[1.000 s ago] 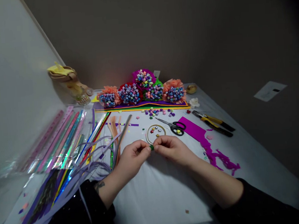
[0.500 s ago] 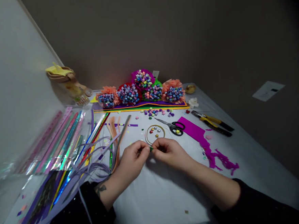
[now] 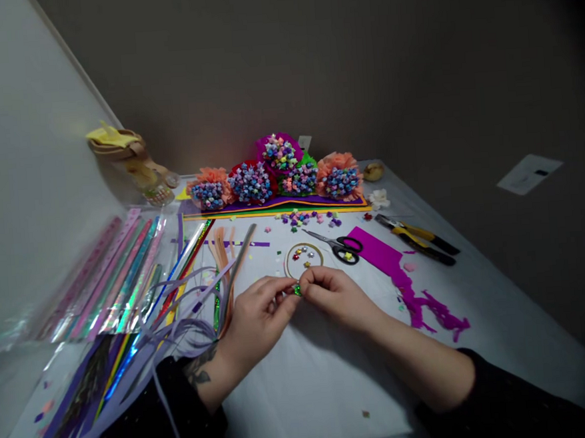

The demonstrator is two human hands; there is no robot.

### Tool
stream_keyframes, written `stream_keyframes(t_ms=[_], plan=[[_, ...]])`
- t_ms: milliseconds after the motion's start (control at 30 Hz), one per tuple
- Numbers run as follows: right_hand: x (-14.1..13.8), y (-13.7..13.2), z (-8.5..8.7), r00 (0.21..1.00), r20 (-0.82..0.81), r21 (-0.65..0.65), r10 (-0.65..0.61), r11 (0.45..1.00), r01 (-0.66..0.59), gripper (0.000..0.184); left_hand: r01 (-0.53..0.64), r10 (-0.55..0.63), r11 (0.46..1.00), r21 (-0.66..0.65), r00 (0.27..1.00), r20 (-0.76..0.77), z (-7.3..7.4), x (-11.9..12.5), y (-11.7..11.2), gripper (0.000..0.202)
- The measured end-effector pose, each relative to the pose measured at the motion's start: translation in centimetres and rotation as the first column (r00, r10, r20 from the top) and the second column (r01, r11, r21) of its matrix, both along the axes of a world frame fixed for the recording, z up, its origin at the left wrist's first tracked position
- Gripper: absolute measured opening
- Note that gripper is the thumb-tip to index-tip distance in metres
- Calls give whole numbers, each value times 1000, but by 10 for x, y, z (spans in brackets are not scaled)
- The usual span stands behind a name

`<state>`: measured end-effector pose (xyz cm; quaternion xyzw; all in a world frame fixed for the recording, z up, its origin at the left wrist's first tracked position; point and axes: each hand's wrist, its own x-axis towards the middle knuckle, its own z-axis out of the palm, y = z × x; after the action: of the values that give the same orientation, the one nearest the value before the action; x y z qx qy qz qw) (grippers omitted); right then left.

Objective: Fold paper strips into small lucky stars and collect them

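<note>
**Both hands pinched on small green piece, just in front of gold ring**

Head view:
- Left hand (image 3: 259, 315): fingers mostly curled, thumb and index tips closed on shiny green piece (image 3: 297, 290). Right hand (image 3: 343, 299): also curled, fingertips pinched at the piece's other side. Piece sits between the two sets of fingertips, above the white surface (image 3: 309, 391); too small to read its exact shape.
- Gold ring (image 3: 286, 262): lies just beyond the fingertips, a few shiny stars (image 3: 307, 265) inside it (red, silver, gold). Can't tell if it has a base.
- Clear bag (image 3: 34, 327): far left, flat, holds strips (image 3: 120, 271) side by side in pink, teal and glossy tones.
- Tan-rimmed see-through container (image 3: 117, 150): back left, tilted, yellow piece on top. Contents unclear.
- Wrapped bunches, back row, all packed with small stars: left coral wrapper (image 3: 224, 177), red wrapper (image 3: 274, 182), magenta wrapper (image 3: 263, 147) (highest), green wrapper (image 3: 309, 160), right coral wrapper (image 3: 341, 161).
- Loose stars (image 3: 300, 220) scattered in front of the bunches, outside any container.
- Right of ring: scissors (image 3: 342, 249), blades slightly apart, yellow star near the handles; then magenta sheet (image 3: 375, 250); pliers (image 3: 419, 240) farther right.
</note>
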<state>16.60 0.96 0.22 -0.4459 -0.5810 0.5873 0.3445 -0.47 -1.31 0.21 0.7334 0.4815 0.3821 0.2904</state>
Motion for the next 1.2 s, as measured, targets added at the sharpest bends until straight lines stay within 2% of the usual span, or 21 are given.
stream_keyframes(t_ms=[100,333,500,633,700,767,833,967,1067,1200], plan=[[-1,-2,-1,1000,-14,-32,-5,999,4,16,45,-43,998,40,998,-39,0,0,0,20],[-2,-3,-4,999,-37,-61,-4,998,2,17,55,-54,997,51,998,-34,-4,-1,-1,24],[2,-1,-3,999,-16,-37,30,999,-30,19,17,-16,999,-43,1000,10,-4,-1,2,20],[5,2,-4,998,31,-18,58,998,-57,20,24,-21,998,-56,998,52,-3,-2,4,21],[6,2,-4,995,67,22,74,997,-75,21,13,-6,994,-108,998,68,-4,-2,5,22],[8,2,-2,987,140,115,83,988,-99,20,3,15,981,-195,996,88,-6,-2,5,23],[9,2,0,970,234,264,72,955,-135,17,8,24,962,-274,993,115,-6,-2,6,23],[13,3,1,942,333,544,44,807,-230,13,32,26,931,-364,988,153,-4,-1,7,24],[15,4,-1,936,351,625,37,735,-263,12,41,20,926,-376,988,155,-3,-1,7,25],[16,5,-2,930,365,653,38,702,-285,13,48,-6,948,-316,991,132,-2,-2,7,25]])
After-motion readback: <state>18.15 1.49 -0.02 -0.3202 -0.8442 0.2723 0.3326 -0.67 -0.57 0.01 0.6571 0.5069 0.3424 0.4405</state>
